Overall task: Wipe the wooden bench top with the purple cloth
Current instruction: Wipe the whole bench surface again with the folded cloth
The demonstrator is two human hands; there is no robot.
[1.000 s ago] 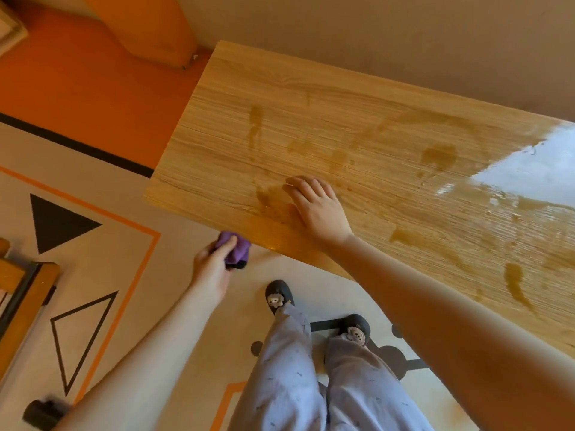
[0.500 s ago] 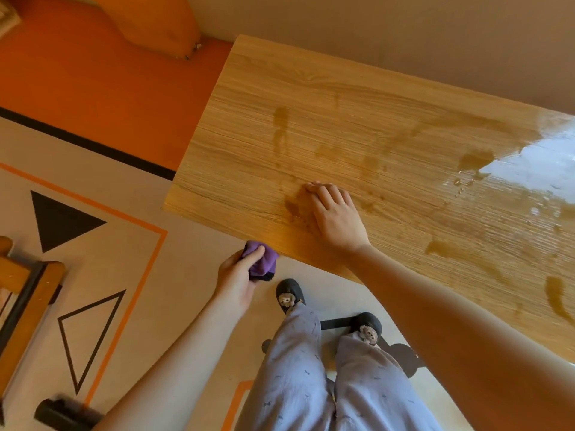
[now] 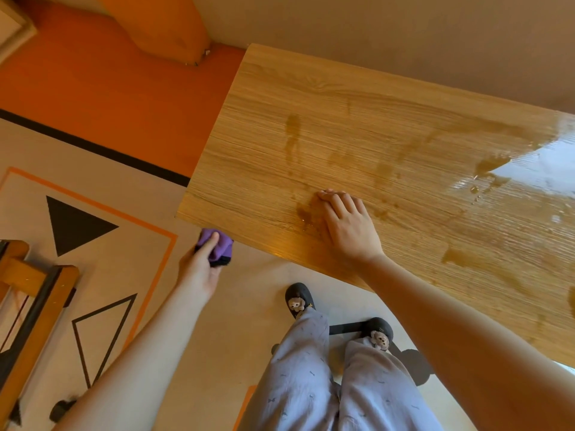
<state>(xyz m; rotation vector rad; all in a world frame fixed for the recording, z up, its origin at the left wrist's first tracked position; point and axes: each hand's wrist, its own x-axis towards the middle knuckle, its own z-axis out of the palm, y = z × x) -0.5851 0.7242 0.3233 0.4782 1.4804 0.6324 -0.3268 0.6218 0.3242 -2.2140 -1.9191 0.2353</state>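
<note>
Half-hidden purple cloth (image 3: pixel 215 246) bunched in left hand (image 3: pixel 199 269), right hand (image 3: pixel 348 227) flat, fingers spread, on bench top (image 3: pixel 389 119), far end cut off

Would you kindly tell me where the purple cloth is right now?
In the head view, the purple cloth is bunched in the left hand, against the near front edge of the wooden bench top, left of the flat right hand.
</note>
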